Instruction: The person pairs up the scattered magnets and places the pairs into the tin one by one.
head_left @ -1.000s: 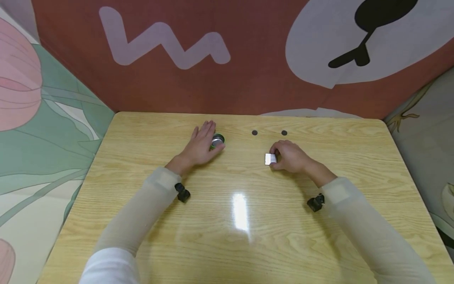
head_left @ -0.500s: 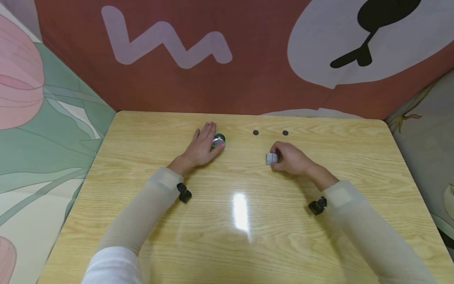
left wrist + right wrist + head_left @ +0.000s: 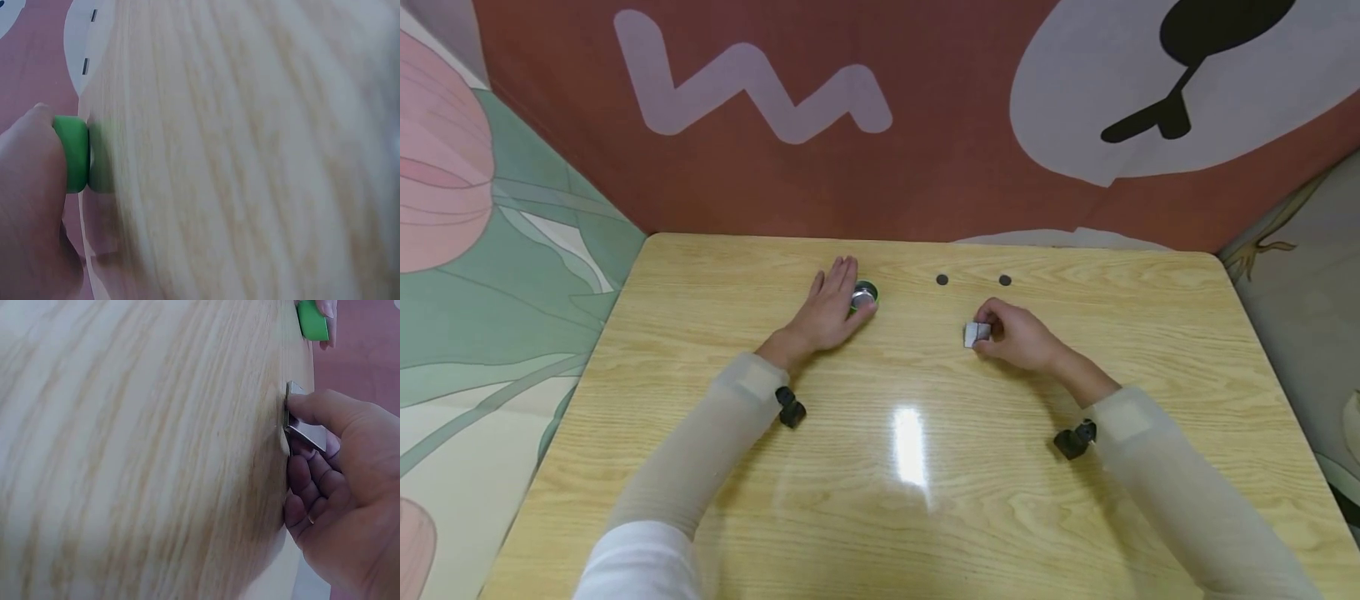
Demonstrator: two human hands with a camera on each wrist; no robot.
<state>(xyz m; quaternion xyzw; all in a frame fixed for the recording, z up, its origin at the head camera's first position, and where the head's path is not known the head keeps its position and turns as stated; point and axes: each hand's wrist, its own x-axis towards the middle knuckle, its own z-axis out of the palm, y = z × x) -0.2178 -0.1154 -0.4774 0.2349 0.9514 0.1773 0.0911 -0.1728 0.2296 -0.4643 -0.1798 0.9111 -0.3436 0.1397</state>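
My left hand [image 3: 827, 312] lies on the table with its fingers straight, its forefinger and thumb beside a round green object [image 3: 864, 295]. That object has a shiny silver top, and its smooth green side [image 3: 74, 153] stands low against the tabletop in the left wrist view. To the right, my right hand [image 3: 1018, 335] pinches a small silver piece [image 3: 976, 334] between thumb and fingers. Seen from the right wrist, this is a thin metal piece [image 3: 307, 434] with two flat plates meeting at an angle, one edge at the tabletop. The thumb covers part of it.
Two small dark discs [image 3: 942, 280] [image 3: 1005, 280] lie near the back of the wooden table [image 3: 850, 517]. Right behind that edge rises a red printed wall [image 3: 760, 183], with patterned walls at both sides. A small black camera sits at each wrist.
The silver piece has tilted in the right fingers, its bright face dimming and a line between its two plates showing more. The left hand and green object stay in place.
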